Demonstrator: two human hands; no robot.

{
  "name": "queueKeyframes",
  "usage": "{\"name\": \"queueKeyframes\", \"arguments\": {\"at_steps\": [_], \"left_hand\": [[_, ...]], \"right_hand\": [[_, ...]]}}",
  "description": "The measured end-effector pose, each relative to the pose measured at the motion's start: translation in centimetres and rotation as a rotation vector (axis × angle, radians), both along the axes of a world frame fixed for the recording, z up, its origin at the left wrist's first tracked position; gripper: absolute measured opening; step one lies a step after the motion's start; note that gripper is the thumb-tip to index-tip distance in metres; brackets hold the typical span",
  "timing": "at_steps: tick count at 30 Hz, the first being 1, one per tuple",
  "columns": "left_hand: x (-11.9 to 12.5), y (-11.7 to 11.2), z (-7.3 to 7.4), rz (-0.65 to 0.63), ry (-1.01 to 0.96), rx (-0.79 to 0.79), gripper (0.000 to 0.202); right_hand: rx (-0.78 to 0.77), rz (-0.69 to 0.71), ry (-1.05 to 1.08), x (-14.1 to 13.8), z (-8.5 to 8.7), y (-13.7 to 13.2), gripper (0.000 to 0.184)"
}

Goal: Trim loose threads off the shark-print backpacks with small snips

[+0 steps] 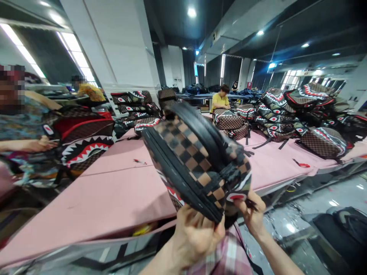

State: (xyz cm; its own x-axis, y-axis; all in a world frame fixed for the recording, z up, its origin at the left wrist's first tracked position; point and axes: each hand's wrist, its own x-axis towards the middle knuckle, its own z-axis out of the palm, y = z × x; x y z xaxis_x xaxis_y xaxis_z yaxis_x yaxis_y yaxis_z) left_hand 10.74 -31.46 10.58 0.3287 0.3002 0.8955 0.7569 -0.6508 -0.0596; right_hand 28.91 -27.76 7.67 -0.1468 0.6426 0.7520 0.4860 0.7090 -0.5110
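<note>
A backpack (189, 152) in brown and black check is held up in front of me, tilted, over the near edge of the pink table. Black zipper trim runs along its left side, and a black strap lies across its upper face. Gripping the lower end by the zipper edge is my left hand (197, 229), fingers curled round it. My right hand (254, 214) pinches the bag's lower right side, close to a red and white eye patch (236, 196). Part of the right fingers is hidden behind the bag.
The pink table (114, 191) stretches left and right. Stacked backpacks (275, 114) stand on it at the back right. Red-handled snips (301, 164) lie nearer. At left, a co-worker's hand (43, 144) is beside another backpack (86, 141). A dark bag (341, 233) rests at lower right.
</note>
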Motion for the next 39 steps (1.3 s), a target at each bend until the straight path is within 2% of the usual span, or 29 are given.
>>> {"name": "queueKeyframes", "arguments": {"at_steps": [3, 6, 11, 13, 15, 18, 20, 23, 27, 30, 34, 39], "left_hand": [[-0.8, 2.5, -3.6, 0.041, -0.019, -0.072, 0.024], [-1.8, 3.7, -5.0, 0.107, -0.065, -0.095, 0.030], [-2.0, 3.7, -4.3, 0.075, -0.028, -0.117, 0.026], [-1.9, 3.6, -4.2, 0.065, -0.036, -0.122, 0.025], [-1.9, 3.5, -4.4, 0.056, -0.048, -0.125, 0.022], [-2.0, 3.6, -4.7, 0.038, -0.065, -0.121, 0.020], [-2.1, 3.7, -4.7, 0.026, -0.076, -0.126, 0.019], [-2.2, 3.9, -4.6, 0.015, -0.093, -0.140, 0.018], [-2.1, 3.9, -4.4, -0.010, -0.109, -0.143, 0.016], [-2.0, 3.9, -4.4, -0.023, -0.121, -0.155, 0.015], [-2.1, 3.9, -4.7, -0.046, -0.158, -0.154, 0.017], [-2.1, 3.8, -5.0, -0.050, -0.122, -0.178, 0.017]], "right_hand": [[-0.022, -0.045, 0.140, -0.1, -1.6, 2.3, 0.016], [0.061, -0.013, 0.176, -0.5, -0.1, 3.5, 0.019], [0.193, 0.180, -0.034, -2.6, 4.7, 4.2, 0.032], [0.196, 0.282, -0.097, -3.0, 5.7, 4.5, 0.031], [0.174, 0.331, -0.047, -3.0, 6.3, 4.8, 0.026], [0.148, 0.227, 0.022, -2.5, 7.2, 5.5, 0.022], [0.140, 0.168, -0.085, -2.4, 8.0, 5.9, 0.025], [0.129, 0.163, -0.242, -2.9, 9.0, 6.2, 0.024], [0.153, 0.092, -0.308, -3.7, 10.0, 6.2, 0.023], [0.131, 0.072, -0.350, -3.8, 10.6, 6.4, 0.013], [0.206, 0.069, -0.397, -3.5, 10.5, 6.6, 0.008], [0.337, -0.087, -0.391, -3.5, 10.0, 7.5, 0.012]]}}
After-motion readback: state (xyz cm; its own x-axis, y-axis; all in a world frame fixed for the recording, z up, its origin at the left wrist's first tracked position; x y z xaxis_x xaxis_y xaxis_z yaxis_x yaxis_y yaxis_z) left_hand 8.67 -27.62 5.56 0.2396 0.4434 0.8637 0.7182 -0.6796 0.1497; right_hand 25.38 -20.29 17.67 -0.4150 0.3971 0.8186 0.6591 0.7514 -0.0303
